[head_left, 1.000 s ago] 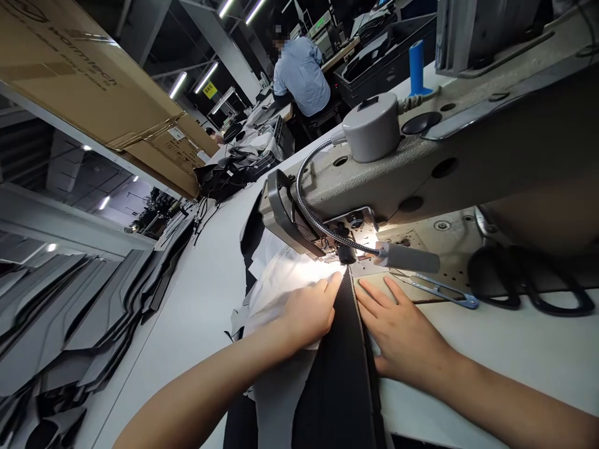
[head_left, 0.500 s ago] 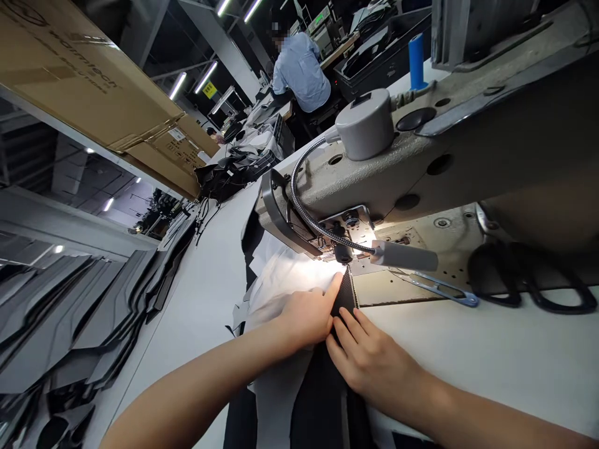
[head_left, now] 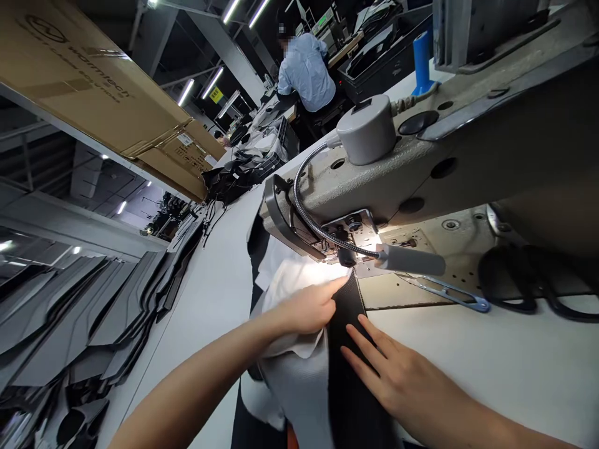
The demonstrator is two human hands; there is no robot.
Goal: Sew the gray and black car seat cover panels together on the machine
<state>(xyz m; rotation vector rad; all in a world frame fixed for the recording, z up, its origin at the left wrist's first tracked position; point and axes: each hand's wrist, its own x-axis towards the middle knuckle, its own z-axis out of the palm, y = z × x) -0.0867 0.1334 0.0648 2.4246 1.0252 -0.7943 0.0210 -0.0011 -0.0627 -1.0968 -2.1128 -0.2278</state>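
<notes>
My left hand [head_left: 306, 308] rests at the sewing machine's needle area, index finger stretched along the edge of a black textured material piece [head_left: 344, 318]. Its other fingers are curled in on the white fabric [head_left: 285, 287] beside that piece. My right hand [head_left: 381, 358] lies flat on the black piece's right side, fingers spread. Bright lamp light falls at the presser foot [head_left: 346, 254], where the far end of the black piece tapers. A grey backing layer [head_left: 299, 380] hangs toward me below my left hand.
The sewing machine [head_left: 318, 181] spans the right side. Blue-handled thread snips [head_left: 461, 294] and black-handled scissors [head_left: 510, 280] lie on its bed. Grey cut panels [head_left: 93, 312] are stacked at left, under a cardboard box [head_left: 103, 93]. A co-worker [head_left: 306, 72] sits farther back.
My right hand has slid back toward me and apart from the left, its fingers spreading on the black piece. My left fingers have curled in more, and the grey layer below has shifted.
</notes>
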